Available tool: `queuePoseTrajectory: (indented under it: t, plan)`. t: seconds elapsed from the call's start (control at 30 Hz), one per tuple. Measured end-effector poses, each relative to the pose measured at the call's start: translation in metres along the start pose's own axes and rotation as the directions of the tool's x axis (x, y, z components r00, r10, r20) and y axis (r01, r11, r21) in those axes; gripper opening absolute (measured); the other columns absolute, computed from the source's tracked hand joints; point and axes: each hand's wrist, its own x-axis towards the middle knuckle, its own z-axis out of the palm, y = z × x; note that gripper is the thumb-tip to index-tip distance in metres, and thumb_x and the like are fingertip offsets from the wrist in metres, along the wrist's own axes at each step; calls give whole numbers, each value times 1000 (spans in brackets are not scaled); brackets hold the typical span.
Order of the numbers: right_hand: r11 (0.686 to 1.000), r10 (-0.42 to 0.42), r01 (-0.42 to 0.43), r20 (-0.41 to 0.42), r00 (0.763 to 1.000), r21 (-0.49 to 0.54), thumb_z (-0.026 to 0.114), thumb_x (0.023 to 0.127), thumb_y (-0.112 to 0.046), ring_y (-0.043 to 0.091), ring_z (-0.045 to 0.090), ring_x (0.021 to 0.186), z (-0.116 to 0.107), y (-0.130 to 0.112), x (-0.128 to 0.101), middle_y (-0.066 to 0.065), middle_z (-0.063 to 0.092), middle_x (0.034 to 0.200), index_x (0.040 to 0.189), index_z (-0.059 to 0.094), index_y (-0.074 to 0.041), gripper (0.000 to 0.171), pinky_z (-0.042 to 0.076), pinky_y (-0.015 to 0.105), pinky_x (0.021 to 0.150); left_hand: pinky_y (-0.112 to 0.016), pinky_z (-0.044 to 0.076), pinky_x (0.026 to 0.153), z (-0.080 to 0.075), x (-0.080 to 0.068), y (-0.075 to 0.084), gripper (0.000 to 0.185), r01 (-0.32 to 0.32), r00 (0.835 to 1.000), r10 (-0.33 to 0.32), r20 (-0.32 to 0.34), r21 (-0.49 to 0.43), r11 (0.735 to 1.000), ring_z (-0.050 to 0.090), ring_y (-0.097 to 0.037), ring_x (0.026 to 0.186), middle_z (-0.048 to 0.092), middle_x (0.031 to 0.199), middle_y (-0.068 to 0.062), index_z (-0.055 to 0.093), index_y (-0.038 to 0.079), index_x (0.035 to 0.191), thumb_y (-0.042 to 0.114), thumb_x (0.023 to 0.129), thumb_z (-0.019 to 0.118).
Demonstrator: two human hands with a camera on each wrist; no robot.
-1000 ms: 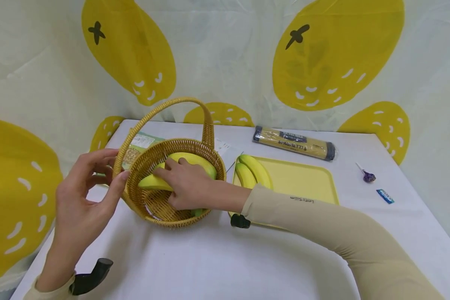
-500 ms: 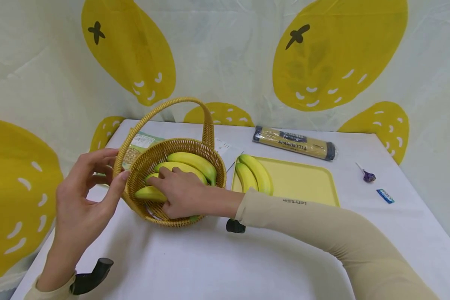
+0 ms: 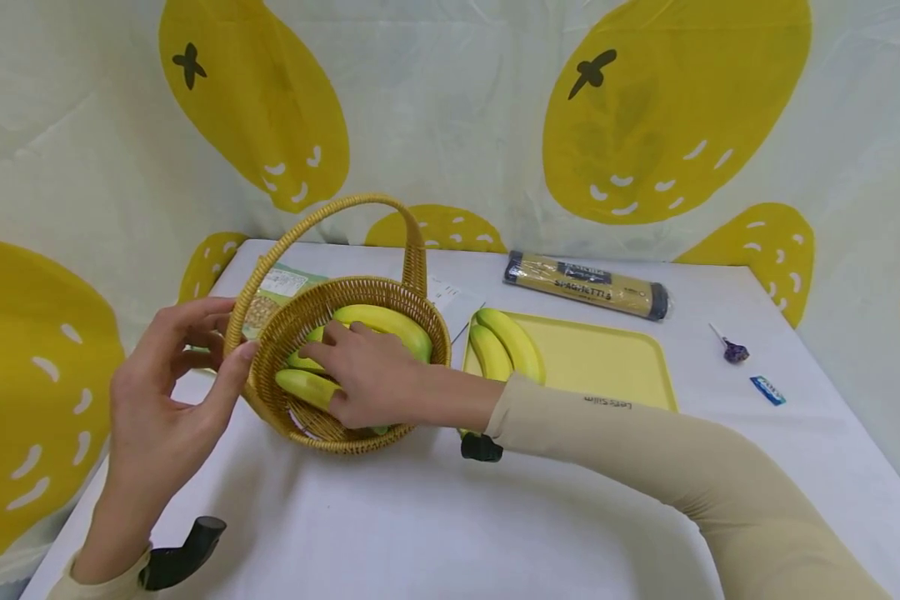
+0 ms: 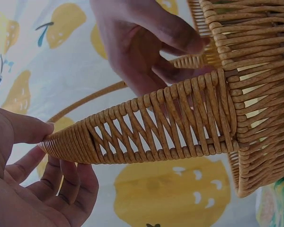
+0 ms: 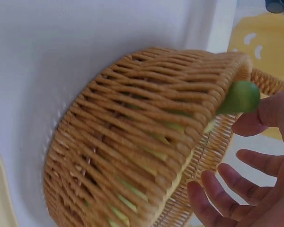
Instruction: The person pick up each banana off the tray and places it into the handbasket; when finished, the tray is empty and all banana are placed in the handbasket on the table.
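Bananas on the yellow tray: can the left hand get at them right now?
Probably not directly: the left hand holds the handle, and the basket and right hand lie between it and those bananas.

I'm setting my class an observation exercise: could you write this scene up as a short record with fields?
Left hand: pinches the handle
Right hand: over the loose bananas inside the basket
Tray: yellow; two bananas visible at its left end
Behind tray: spaghetti pack
Right of tray: lollipop, small blue packet
Behind basket: green bag, partly hidden
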Motion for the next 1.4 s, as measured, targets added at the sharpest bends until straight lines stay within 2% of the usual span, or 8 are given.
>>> queuePoseTrajectory:
  t: [0.23, 0.47, 0.73, 0.9, 1.17, 1.4]
  plan:
    - [999, 34, -34, -8, 999, 15, 66, 89, -20, 18, 55, 100, -9, 11, -11, 3, 55, 133, 155, 53, -26, 67, 49, 31, 55, -15, 52, 83, 0, -1, 0, 52, 6, 1000, -6, -2, 2, 1000, 58, -14, 87, 68, 114, -9, 66, 1, 138, -11, 88, 75]
    - [998, 20, -16, -62, 998, 61, 65, 90, -14, 18, 55, 94, -16, 25, -28, 6, 57, 133, 154, 55, -20, 65, 48, 30, 50, -14, 51, 82, 0, -1, -1, 52, 18, 1000, -18, 2, 15, 1000, 58, -13, 87, 67, 114, -7, 65, 1, 138, -10, 88, 76]
    - [995, 57, -49, -97, 994, 82, 67, 88, -13, 18, 58, 101, -27, 38, -46, 4, 57, 133, 150, 57, -22, 63, 49, 30, 49, -15, 51, 83, 0, -2, -1, 52, 17, 1000, -17, 7, 13, 1000, 58, -13, 88, 67, 116, -10, 65, 1, 138, -10, 89, 76]
    - [994, 78, -67, -126, 989, 90, 65, 88, -13, 18, 57, 97, -36, 48, -59, 3, 58, 131, 150, 58, -21, 62, 50, 31, 52, -15, 51, 83, 0, -2, -1, 52, 15, 1000, -15, 10, 18, 1000, 58, -13, 88, 67, 117, -9, 65, 2, 139, -9, 89, 76]
    - [988, 131, -117, -155, 979, 98, 70, 92, -19, 22, 59, 107, -39, 65, -80, 5, 58, 136, 153, 56, -22, 63, 54, 38, 62, -15, 51, 84, 0, -2, -1, 52, 5, 1000, -5, 6, 17, 1000, 57, -13, 89, 67, 117, -8, 65, 1, 139, -10, 89, 75]
    - [983, 172, -157, -170, 970, 100, 72, 93, -22, 24, 60, 105, -37, 81, -99, 6, 58, 138, 152, 58, -20, 61, 50, 34, 54, -15, 51, 83, 1, -2, -1, 51, -2, 1000, 2, 2, 13, 1000, 57, -14, 88, 67, 116, -8, 65, 1, 139, -10, 90, 75]
